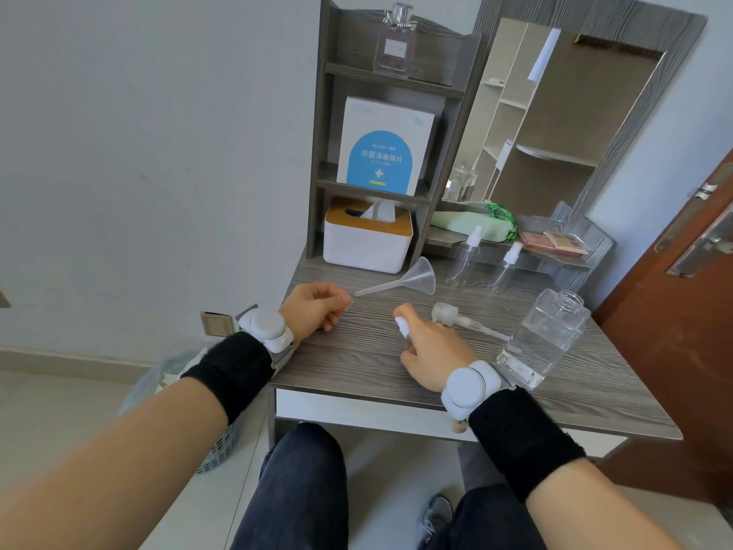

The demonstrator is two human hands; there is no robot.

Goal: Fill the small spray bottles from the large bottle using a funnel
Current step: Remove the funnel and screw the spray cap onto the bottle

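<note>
My right hand [430,351] rests on the grey table [357,359] and grips a small spray bottle [403,326]; only its white cap shows above my fingers. My left hand [315,313] lies loosely curled on the table, holding nothing, its fingertips just left of the stem of the clear funnel [412,280], which lies on its side. Two more small spray bottles [467,258] [505,267] stand upright behind the funnel. The large clear bottle [545,335] stands uncapped at the right, partly filled. Its pump head [456,317] lies on the table between my right hand and the bottle.
A white tissue box [367,242] stands at the back left under a shelf unit [323,125] holding a blue-and-white box [382,146] and a perfume bottle [394,45]. A mirror [555,125], green pouch [472,226] and makeup palette [551,242] are at the back right. A bin [222,446] stands on the floor left.
</note>
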